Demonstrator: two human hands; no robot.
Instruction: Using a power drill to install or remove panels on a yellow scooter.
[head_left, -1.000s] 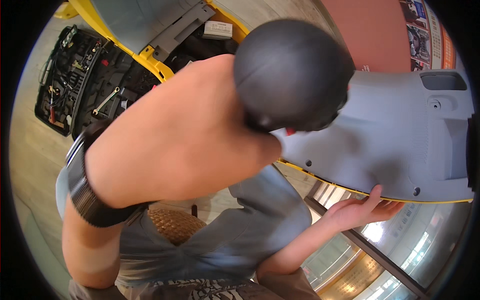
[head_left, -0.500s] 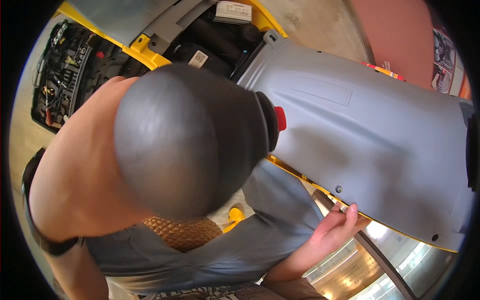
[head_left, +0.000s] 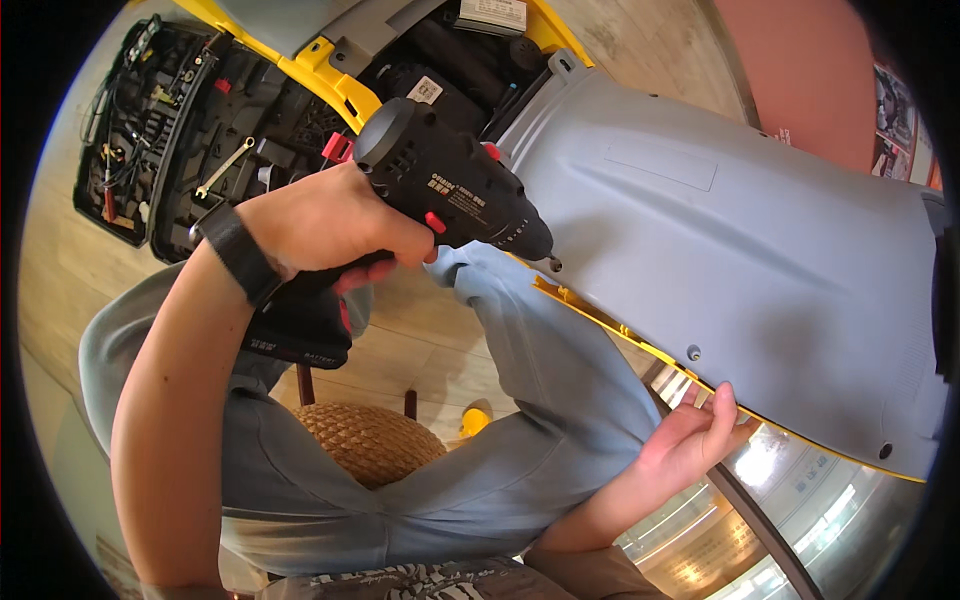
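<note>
My left hand (head_left: 330, 222) is wrapped round the grip of a black cordless drill (head_left: 450, 185) with red details. The drill tilts down to the right, its short tip over the near left edge of a large grey plastic panel (head_left: 660, 230). Whether the tip touches the panel cannot be told. My right hand (head_left: 690, 435) grips the panel's near edge, some fingertips hidden beneath it and the others bent up at the rim. A yellow trim strip (head_left: 625, 332) runs along this edge. A recessed screw hole (head_left: 694, 352) lies just beyond my right hand.
An open black tool case (head_left: 165, 130) with sockets and tools lies on the floor at left, a combination wrench (head_left: 225, 167) in it. Behind the drill is an open yellow-framed bay (head_left: 440, 60) with black parts. A woven stool (head_left: 365, 440) stands between my legs.
My left hand has brought the drill down and away from the head camera, so its tip is now over the panel's edge. The right hand keeps its hold on the panel.
</note>
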